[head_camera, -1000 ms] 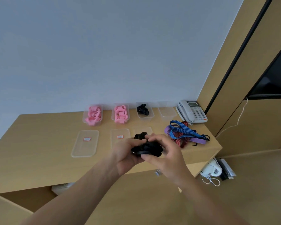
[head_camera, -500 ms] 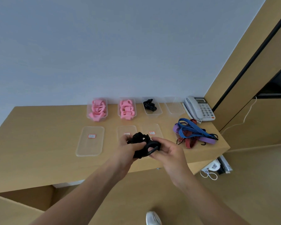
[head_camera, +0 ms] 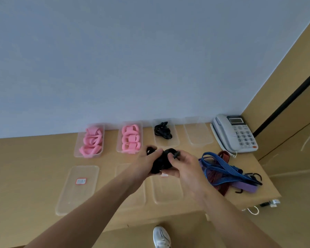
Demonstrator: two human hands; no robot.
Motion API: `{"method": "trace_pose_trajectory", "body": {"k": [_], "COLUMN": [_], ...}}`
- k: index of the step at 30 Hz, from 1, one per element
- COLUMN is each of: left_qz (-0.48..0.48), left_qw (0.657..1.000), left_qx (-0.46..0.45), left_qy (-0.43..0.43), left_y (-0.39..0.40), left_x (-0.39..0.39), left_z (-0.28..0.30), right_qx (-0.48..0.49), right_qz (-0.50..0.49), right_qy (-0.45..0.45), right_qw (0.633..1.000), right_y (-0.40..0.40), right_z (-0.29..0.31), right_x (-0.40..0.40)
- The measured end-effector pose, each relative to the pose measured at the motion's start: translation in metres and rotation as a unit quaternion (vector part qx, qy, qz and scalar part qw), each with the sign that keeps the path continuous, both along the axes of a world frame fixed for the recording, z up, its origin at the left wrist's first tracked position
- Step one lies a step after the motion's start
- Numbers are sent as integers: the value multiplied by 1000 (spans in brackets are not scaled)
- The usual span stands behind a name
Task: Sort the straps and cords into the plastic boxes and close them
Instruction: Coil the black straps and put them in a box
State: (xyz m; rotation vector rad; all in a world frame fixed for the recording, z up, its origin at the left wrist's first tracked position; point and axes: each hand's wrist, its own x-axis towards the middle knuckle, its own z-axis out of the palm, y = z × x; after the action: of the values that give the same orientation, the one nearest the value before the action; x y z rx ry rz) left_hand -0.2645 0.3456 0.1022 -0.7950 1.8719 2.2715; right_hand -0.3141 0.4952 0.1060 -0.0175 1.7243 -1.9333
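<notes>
Both hands meet at the centre of the frame, above the desk [head_camera: 25, 167]: the left hand [head_camera: 147, 163] curls round the left side of a bunched black strap [head_camera: 162, 161], and the right hand [head_camera: 183, 164] grips its right side, thumb pressed on the bundle just beside a small black hook. The strap sits between the two palms, lifted off the desk. Below the hands lie three clear lids [head_camera: 79, 188]. Toward the upper part, four boxes in a row: two hold pink straps [head_camera: 91, 140], the third [head_camera: 166, 133] holds a black strap, the fourth [head_camera: 198, 133] looks bare. Right of the hands, a tangle of blue, red and purple cords [head_camera: 224, 170]; beyond it, a phone [head_camera: 234, 133].
</notes>
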Motion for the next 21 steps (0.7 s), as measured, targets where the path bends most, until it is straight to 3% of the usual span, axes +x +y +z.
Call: {"method": "trace_pose_trajectory", "body": {"k": [3,9,11,13,17,21], "left_qz": [-9,45,44,34,0,-53], "left_qw": [999,994,993,986,954,930], "left_qx": [-30,21,-19,-117,-271,-342], "left_qy": [-41,-97,-110,-116,-131,-122], "left_y": [3,-2,-8,-15,-28,-32], "left_x": [-37,-102,-113,-119,-126,-132], "left_z": [-9,-26,-33,-42,-54,-61], "right_qx": [74,198,261,352,507,554], "right_qz": [17,37,66,130,249,320], "right_qy": [5,64,108,192,324,337], "right_qw": [997,977,957,907,759,691], "right_y": [0,-11,-16,-22,-50,-87], "right_z": [-10,-31,-33,-32,-29,-38], "right_x": [-44,-129,-155,-178,-211,-224]}}
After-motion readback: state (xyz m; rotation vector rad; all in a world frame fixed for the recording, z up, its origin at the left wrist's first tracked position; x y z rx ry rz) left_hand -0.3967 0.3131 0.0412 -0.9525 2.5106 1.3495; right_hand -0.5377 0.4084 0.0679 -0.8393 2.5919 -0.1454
